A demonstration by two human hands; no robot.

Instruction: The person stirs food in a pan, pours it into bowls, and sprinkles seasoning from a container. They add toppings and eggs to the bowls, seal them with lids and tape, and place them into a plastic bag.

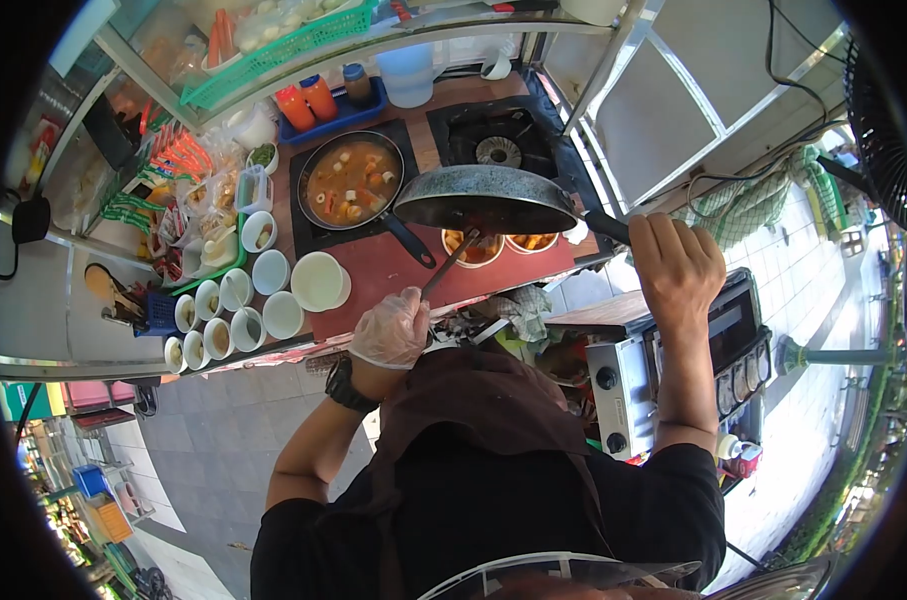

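My right hand (676, 265) is wrapped around the black handle of a dark, speckled frying pan (488, 185). The pan is tipped steeply on its side above a white bowl (473, 265) holding orange-red food. In a clear plastic glove, my left hand (391, 330) grips a long-handled cooking utensil (447, 266). Its far end meets the area between the pan and the bowl, and its head cannot be made out. Beside that bowl stands a second bowl (531, 246) with orange food, partly hidden by the pan. Another frying pan (351, 180), with orange-brown soup and chunks, sits on the left burner.
Behind the raised pan is a gas burner (498, 150). Several white cups (271, 271) and a larger tub (318, 282) line the counter's left. Sauce bottles (318, 98) stand in a blue tray at the back. A glass shelf (373, 45) overhangs the counter; a fan (878, 130) is far right.
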